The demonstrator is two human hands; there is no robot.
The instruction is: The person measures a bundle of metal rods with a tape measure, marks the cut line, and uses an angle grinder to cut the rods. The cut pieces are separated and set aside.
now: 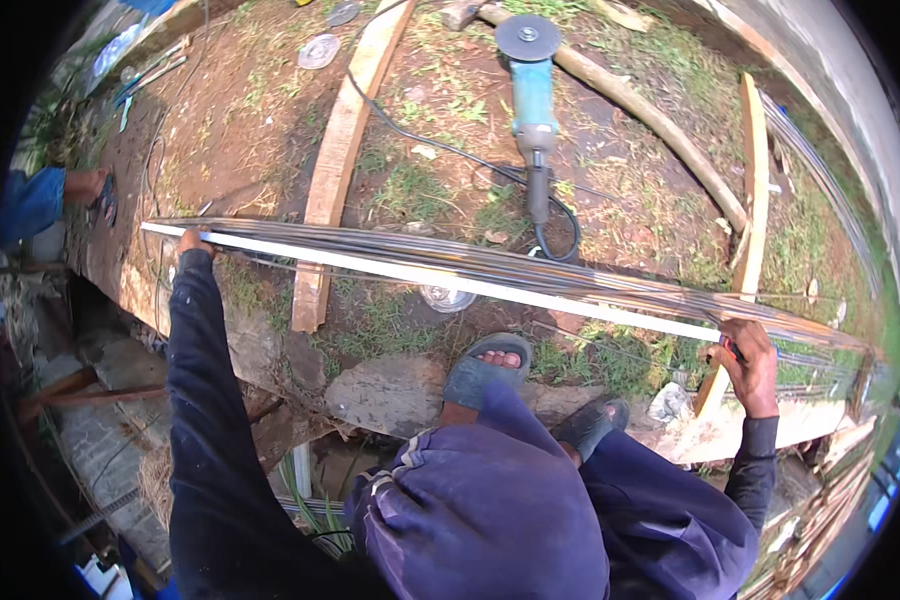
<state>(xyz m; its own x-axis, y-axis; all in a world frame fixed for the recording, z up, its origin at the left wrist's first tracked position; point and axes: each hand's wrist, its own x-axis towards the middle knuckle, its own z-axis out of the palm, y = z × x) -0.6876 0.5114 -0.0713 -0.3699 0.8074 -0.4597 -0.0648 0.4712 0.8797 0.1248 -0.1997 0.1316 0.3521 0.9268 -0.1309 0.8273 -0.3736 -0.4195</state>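
Observation:
A long bundle of thin steel rods (450, 252) lies across the ground in front of me, resting on wooden battens. Along its near side runs the white blade of a tape measure (450, 279), pulled straight from left to right. My left hand (196, 243) closes on the blade near its left end, against the rods. At the other end, my right hand (752, 365) is wrapped round the tape's case, of which only a small red and dark part shows. Beyond the rods, an angle grinder (535, 95) with a teal body lies disc end away from me.
One batten (348, 150) crosses under the rods at left, another (755, 190) at right. A round wooden pole (660, 125) lies behind the grinder, whose dark cord loops nearby. A clear disc (319, 51) lies far left. Another person's leg (35, 205) shows at the left edge. Stones edge a drop near me.

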